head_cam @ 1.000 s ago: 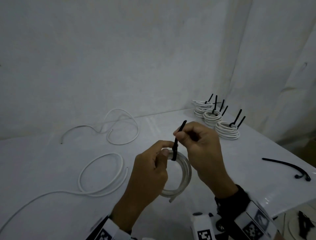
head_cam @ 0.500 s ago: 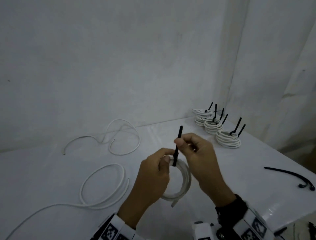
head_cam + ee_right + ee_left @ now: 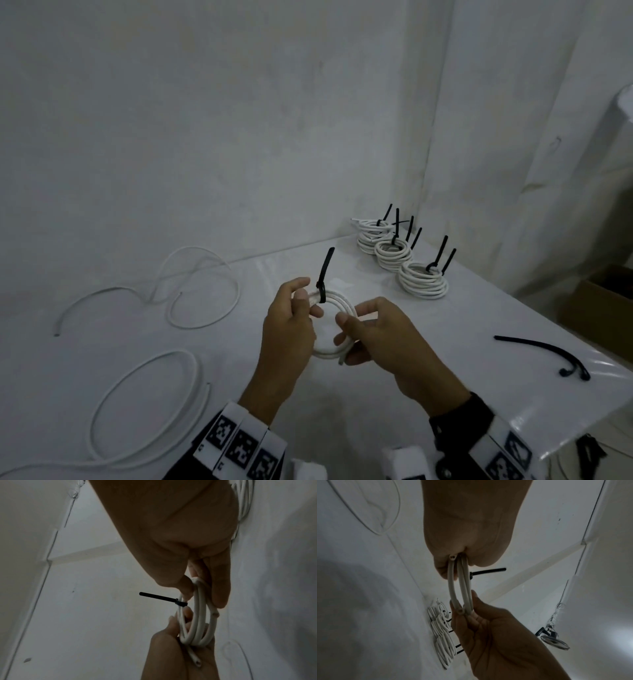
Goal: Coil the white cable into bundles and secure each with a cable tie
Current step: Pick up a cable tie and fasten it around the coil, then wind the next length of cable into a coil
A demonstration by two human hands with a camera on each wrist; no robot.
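I hold a small coil of white cable [image 3: 339, 297] above the table between both hands. A black cable tie [image 3: 323, 274] is closed round its upper left part, with the tail sticking up. My left hand [image 3: 308, 301] pinches the coil just beside the tie. On the lower right side my right hand [image 3: 346, 339] grips the coil near a loose cable end. The left wrist view shows the coil [image 3: 463, 588] edge-on and the tie tail [image 3: 488, 571]. In the right wrist view the coil [image 3: 199, 615] and tie [image 3: 159, 597] sit between both hands.
Several tied bundles [image 3: 394, 253] stand in stacks at the table's back right corner. Loose white cable [image 3: 202, 287] lies at the back left, and another loop [image 3: 147, 404] at the front left. Spare black ties [image 3: 548, 353] lie near the right edge, beside a cardboard box [image 3: 599, 301].
My right hand has let go of the tie's tail and dropped to grip the coil's right side. The tie now sits tight on the coil with its tail free.
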